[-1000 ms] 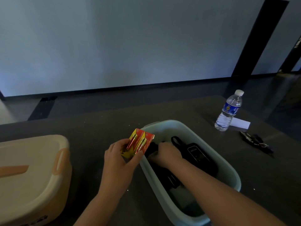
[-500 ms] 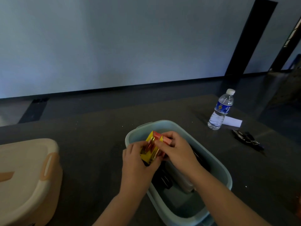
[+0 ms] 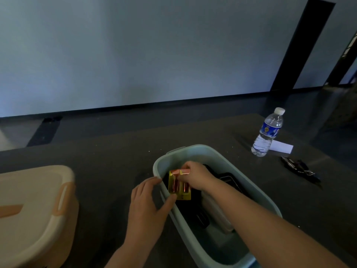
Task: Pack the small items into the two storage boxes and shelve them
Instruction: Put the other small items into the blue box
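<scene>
Since a second ago the yellow battery pack [image 3: 179, 187] has been passed from the left hand [image 3: 147, 206] to the right hand [image 3: 195, 177] and is now sitting lower, inside the pale blue storage box [image 3: 257, 187] rather than above its rim. The right hand's grip is pinching the pack at its red top edge, fingers curled round it, and is holding it upright against the box's near-left wall. The left hand's grip is open, its fingers lying relaxed over the box's left rim and its thumb touching the lower corner of the pack. Dark items [image 3: 228, 178] are lying in the box beneath and behind the pack, and a pale flat item [image 3: 218, 213] is leaning just to the right of it under the right forearm; what these are cannot be told. The blue box is standing on the dark bench [image 3: 108, 157], its lid off. A beige storage box [image 3: 32, 211] with its lid on is sitting at the bench's left edge, well apart from the blue one. At the far right a clear water bottle [image 3: 267, 132] is standing upright, touching a white slip of paper [image 3: 282, 147], with a dark tangle of small objects [image 3: 298, 168] lying near them.
</scene>
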The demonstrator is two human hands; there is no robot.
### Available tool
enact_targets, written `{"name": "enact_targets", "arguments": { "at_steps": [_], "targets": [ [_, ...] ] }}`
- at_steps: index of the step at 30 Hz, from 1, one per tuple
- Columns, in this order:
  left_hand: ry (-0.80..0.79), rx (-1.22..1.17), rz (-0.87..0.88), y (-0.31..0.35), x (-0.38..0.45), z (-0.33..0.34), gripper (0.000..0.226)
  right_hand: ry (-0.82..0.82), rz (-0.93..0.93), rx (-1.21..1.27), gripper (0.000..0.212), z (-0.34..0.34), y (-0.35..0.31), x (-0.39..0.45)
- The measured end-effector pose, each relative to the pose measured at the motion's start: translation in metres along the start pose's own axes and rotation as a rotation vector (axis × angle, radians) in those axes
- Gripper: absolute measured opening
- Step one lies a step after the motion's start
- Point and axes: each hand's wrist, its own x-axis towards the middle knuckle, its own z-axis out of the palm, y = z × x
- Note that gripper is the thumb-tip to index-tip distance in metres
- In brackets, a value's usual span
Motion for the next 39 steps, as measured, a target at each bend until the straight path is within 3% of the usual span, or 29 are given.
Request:
{"name": "enact_targets", "arguments": {
  "at_steps": [6,16,20,23,33,39],
  "targets": [
    [-0.003,0.015,0.003,0.0,0.0,-0.003,0.056,0.043,-0.079,-0.182,0.022,0.01,-0.003,0.009],
    [-0.018,0.007,0.034,0.01,-0.001,-0.009,0.045,0.179,-0.153,-0.122,0.03,-0.005,0.002,-0.022],
    [-0.05,-0.001,0.148,0.032,-0.012,-0.015,0.036,0.214,-0.178,-0.059,0.038,-0.038,0.02,-0.086],
    [-0.094,-0.017,0.299,0.058,-0.027,-0.007,0.03,0.361,-0.17,-0.051,0.032,-0.059,0.046,-0.143],
    [-0.415,-0.173,0.607,0.153,-0.089,0.097,0.025,0.605,0.495,0.171,0.042,-0.088,0.177,-0.316],
    [-0.632,-0.183,0.694,0.199,-0.138,0.172,0.027,0.73,0.767,0.08,0.038,-0.092,0.22,-0.42]
  ]
}}
